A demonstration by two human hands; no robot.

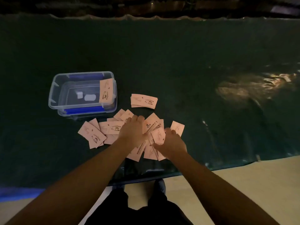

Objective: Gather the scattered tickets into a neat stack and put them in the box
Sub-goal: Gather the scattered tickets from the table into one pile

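Several pale pink tickets [95, 135] lie scattered and overlapping on a dark green table cover, in front of me. My left hand [132, 129] rests flat on the middle of the spread, fingers together. My right hand [170, 142] pinches a few tickets [158, 135] between thumb and fingers at the right side of the pile. A small neat stack of tickets [144, 101] sits apart, just beyond the spread. A clear plastic box [55, 95] with blue latches stands to the left, with one ticket [106, 90] leaning inside against its right wall.
The table's near edge [146, 177] runs just below the tickets, with pale floor and my feet beneath. A bright glare patch [253, 88] lies on the cover at the right. The far table edge is dark and wrinkled.
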